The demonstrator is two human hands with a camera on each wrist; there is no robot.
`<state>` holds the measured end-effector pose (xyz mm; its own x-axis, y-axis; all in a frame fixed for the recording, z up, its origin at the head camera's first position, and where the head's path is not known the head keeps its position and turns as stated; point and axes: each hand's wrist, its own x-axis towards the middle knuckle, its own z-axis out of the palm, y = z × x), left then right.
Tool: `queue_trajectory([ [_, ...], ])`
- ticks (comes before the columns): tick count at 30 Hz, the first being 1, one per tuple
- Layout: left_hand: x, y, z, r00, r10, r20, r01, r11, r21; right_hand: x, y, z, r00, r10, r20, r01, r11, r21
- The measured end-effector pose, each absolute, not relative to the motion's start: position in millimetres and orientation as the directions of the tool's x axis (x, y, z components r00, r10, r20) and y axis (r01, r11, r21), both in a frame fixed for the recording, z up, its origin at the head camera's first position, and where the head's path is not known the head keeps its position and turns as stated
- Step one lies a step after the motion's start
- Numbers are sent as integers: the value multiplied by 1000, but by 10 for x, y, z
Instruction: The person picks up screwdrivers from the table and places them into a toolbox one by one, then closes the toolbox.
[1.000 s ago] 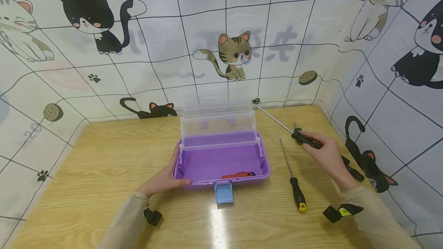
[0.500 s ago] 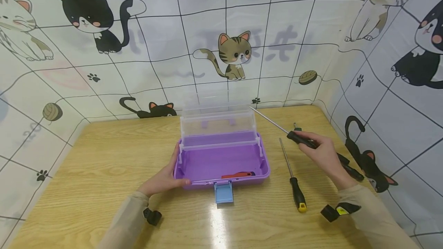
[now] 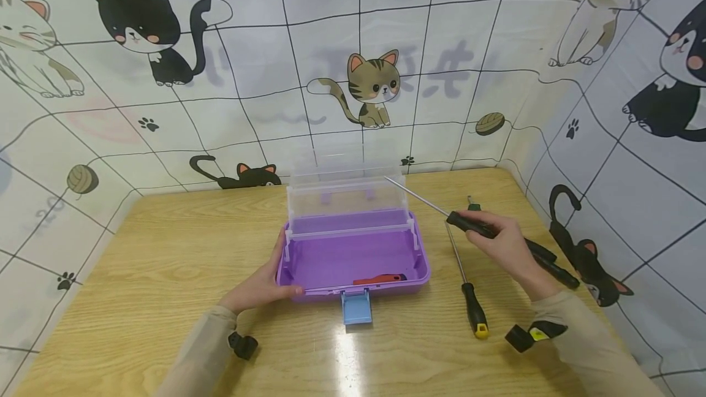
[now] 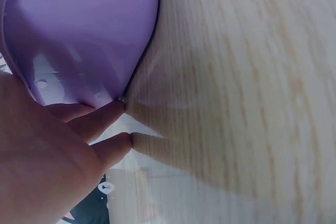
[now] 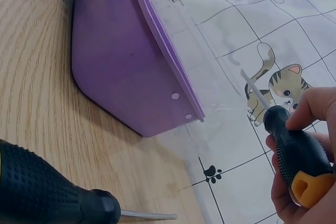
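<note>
A purple toolbox point(image 3: 353, 256) stands on the wooden table with its clear lid raised. My left hand point(image 3: 267, 283) grips its left front corner, thumb at the front rim and fingers along the side; the left wrist view shows the fingers point(image 4: 105, 121) low against the purple wall. My right hand point(image 3: 504, 247) holds a screwdriver point(image 3: 469, 223) by its black handle above the table, right of the box. Its long shaft points back and left, overlapping the lid. The handle's end shows yellow in the right wrist view. Inside the box lies a slim red and black tool point(image 3: 380, 279).
Another screwdriver point(image 3: 473, 308), black with a yellow end, lies right of the box. Black tool handles point(image 3: 557, 268) lie partly hidden beneath the right hand, and a dark green piece point(image 3: 473, 206) shows behind it. A blue latch point(image 3: 356, 308) hangs at the box's front.
My right hand has moved left with the screwdriver, so its tip now overlaps the box's clear lid in the head view. The left hand and the toolbox have stayed in place.
</note>
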<state>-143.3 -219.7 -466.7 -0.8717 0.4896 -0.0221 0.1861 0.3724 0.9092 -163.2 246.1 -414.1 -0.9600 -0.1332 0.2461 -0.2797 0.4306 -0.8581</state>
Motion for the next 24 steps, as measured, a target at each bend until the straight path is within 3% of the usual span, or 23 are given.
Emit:
queue_trajectory([
  [24, -1440, -2201, -4676, -867, 497, 14, 240, 395, 887, -1672, 2338, -4206, -928, -264, 263, -354, 403, -844],
])
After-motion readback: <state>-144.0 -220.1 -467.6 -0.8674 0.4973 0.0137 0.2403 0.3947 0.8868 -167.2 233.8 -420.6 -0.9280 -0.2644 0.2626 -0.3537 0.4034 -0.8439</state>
